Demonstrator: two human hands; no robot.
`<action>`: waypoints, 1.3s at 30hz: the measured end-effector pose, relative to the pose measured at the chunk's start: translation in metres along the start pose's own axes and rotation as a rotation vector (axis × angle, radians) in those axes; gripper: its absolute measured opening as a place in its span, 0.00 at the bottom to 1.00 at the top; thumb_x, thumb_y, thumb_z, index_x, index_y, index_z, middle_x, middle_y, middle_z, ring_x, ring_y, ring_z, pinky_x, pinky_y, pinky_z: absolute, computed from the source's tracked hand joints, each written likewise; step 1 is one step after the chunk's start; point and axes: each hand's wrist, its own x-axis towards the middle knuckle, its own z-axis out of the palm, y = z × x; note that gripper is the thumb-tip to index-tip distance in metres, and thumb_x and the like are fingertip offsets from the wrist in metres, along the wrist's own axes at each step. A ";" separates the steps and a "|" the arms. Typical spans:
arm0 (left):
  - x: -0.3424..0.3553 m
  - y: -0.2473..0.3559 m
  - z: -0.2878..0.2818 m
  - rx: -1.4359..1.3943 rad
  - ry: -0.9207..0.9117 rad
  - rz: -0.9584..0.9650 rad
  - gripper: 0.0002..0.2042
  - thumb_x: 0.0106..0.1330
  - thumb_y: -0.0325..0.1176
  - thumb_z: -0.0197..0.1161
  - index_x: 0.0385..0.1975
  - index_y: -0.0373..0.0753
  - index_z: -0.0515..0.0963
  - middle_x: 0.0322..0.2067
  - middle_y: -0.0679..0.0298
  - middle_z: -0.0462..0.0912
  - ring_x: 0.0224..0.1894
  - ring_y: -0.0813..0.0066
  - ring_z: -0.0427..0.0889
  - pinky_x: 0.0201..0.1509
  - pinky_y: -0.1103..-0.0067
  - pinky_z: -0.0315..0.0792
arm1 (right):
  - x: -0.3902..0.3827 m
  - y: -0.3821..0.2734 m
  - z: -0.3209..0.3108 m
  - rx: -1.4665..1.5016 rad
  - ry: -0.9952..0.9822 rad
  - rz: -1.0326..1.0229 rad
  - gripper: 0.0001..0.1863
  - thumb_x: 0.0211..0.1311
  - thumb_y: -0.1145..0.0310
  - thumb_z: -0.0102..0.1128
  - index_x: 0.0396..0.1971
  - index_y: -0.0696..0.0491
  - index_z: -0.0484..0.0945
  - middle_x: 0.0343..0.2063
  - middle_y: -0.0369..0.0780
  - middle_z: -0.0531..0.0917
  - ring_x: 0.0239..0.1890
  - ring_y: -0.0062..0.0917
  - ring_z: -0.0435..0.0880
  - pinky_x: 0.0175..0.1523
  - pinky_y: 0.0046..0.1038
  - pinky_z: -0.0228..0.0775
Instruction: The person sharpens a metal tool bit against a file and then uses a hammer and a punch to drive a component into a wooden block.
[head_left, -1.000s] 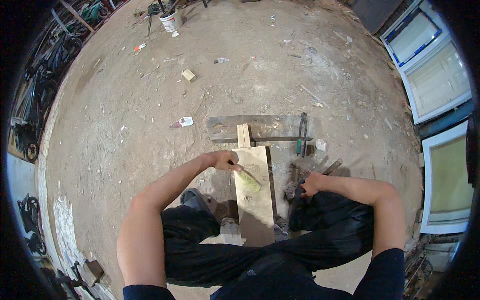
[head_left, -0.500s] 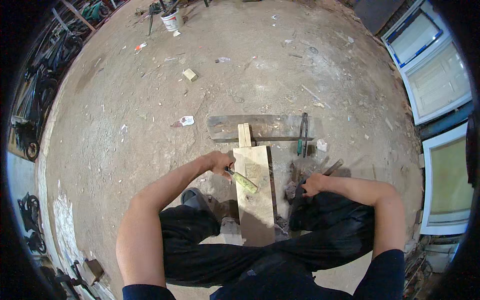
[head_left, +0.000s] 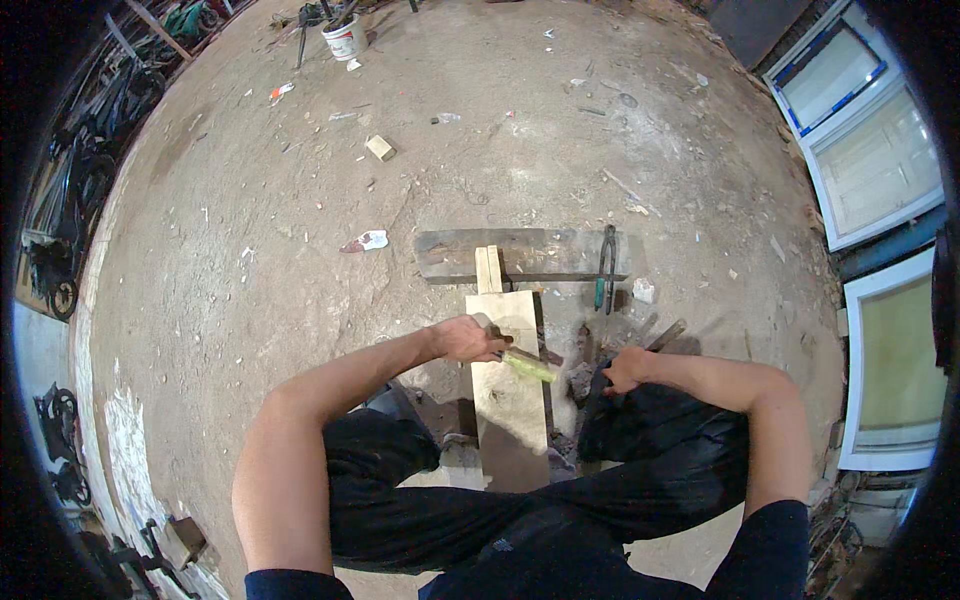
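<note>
My left hand [head_left: 470, 340] is closed round one end of a short tool [head_left: 530, 366] over the pale wooden board [head_left: 505, 400]. The tool's visible part is yellow-green; its kind is not clear. The board lies lengthwise between my legs, and a narrower piece of wood [head_left: 488, 268] extends from its far end. My right hand [head_left: 627, 370] is beside my right knee with its fingers curled down; what they grip is hidden. Just beyond this hand, a round wooden handle [head_left: 668, 335] points away to the right.
A dark plank [head_left: 450, 254] lies crosswise at the board's far end. On its right part rest green-handled pincers [head_left: 606, 270]. A small wood block [head_left: 380, 149] and a white bucket [head_left: 345, 42] stand farther off. White-framed panels [head_left: 890, 370] line the right side.
My left hand has moved right, from the board's left edge to over its middle. The yellow-green tool has shifted right with it, past the board's right edge. My right hand stays put.
</note>
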 end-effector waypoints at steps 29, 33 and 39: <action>0.026 0.020 0.017 0.110 0.280 0.039 0.32 0.60 0.50 0.61 0.57 0.31 0.66 0.59 0.52 0.66 0.61 0.58 0.68 0.56 0.68 0.74 | 0.002 -0.002 -0.003 -0.012 0.025 0.007 0.26 0.62 0.49 0.46 0.51 0.50 0.78 0.42 0.45 0.85 0.46 0.42 0.83 0.49 0.43 0.74; 0.056 0.042 0.042 0.180 0.209 -0.028 0.24 0.63 0.36 0.57 0.58 0.31 0.66 0.54 0.53 0.69 0.58 0.57 0.70 0.57 0.68 0.72 | 0.014 0.006 0.009 -0.143 -0.043 -0.024 0.23 0.58 0.57 0.48 0.49 0.50 0.80 0.42 0.42 0.85 0.45 0.40 0.84 0.48 0.41 0.75; 0.076 0.091 0.012 -0.106 0.393 0.029 0.21 0.61 0.28 0.52 0.56 0.37 0.67 0.48 0.57 0.70 0.54 0.58 0.72 0.58 0.69 0.70 | 0.019 0.008 0.017 -0.093 -0.019 0.018 0.34 0.65 0.35 0.39 0.61 0.43 0.71 0.38 0.46 0.85 0.42 0.44 0.83 0.48 0.43 0.74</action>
